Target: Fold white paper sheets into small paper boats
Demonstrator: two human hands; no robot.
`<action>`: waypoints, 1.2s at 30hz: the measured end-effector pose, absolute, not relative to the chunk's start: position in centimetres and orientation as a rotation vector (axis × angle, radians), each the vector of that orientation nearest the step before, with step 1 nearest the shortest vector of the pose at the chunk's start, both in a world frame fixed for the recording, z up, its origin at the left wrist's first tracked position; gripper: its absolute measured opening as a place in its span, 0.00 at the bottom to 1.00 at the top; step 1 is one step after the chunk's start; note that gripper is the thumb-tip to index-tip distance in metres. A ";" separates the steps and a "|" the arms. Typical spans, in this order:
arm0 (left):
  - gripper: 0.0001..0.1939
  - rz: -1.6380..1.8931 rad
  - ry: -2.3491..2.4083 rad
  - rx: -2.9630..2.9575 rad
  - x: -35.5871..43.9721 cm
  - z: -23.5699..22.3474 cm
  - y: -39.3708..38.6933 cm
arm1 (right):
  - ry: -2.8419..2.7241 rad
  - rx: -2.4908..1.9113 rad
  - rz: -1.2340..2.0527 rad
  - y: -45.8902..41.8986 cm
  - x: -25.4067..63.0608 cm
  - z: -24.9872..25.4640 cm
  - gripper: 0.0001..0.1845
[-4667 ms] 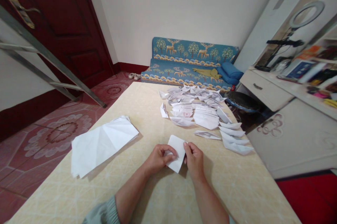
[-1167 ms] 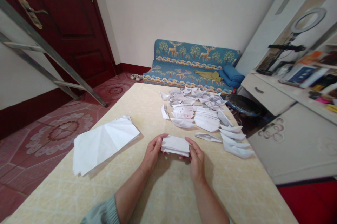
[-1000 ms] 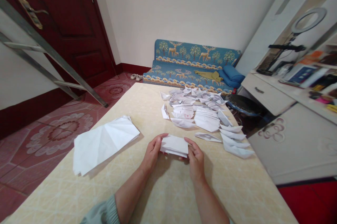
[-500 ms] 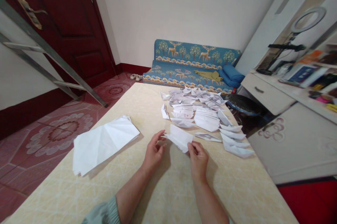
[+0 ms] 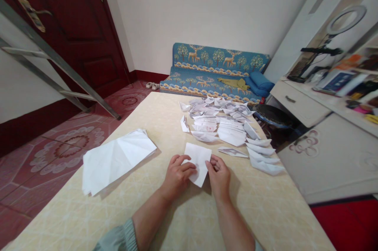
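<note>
Between my hands is a folded sheet of white paper [image 5: 198, 156], roughly square, held just over the table. My right hand [image 5: 218, 172] pinches its right edge between thumb and fingers. My left hand [image 5: 178, 174] lies on its left part, with the fingers across the face of the paper and the thumb out of sight, gripping that side. Just beyond the paper are folded paper boats [image 5: 204, 136], and a flat folded boat [image 5: 233, 152] lies to the right of it.
A stack of creased white sheets [image 5: 118, 162] lies on the left of the cream-patterned table [image 5: 144, 219]. Many paper boats [image 5: 232, 133] cover the far right part. A blue sofa [image 5: 203, 76] stands beyond, a ladder [image 5: 73, 82] on the left, a cabinet [image 5: 327, 156] on the right.
The paper has turned from an opened, winged shape to a flat square facing me. My left hand has moved right from beside the paper onto it; my right hand keeps its pinch.
</note>
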State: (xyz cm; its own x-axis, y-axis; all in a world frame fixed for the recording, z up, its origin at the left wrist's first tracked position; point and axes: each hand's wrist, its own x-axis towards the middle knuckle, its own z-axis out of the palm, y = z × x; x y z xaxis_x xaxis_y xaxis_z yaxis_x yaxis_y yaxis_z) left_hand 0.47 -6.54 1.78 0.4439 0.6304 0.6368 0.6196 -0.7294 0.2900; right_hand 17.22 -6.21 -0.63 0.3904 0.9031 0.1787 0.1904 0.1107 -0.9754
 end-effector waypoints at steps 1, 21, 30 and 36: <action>0.12 1.177 1.158 2.653 0.4 1.6 -6.4 | -1.075 -1.394 0.693 -6.2 17.2 -0.6 0.19; 0.25 0.929 0.999 2.434 0.0 0.3 -6.0 | -1.678 -1.644 0.405 -7.4 19.1 1.1 0.04; 0.24 0.831 1.031 2.436 -0.6 1.2 -6.4 | -1.752 -1.812 0.351 -7.8 18.1 1.8 0.05; 0.21 0.823 0.979 2.385 -1.1 1.2 -5.9 | -1.759 -1.871 0.291 -7.9 17.6 1.9 0.05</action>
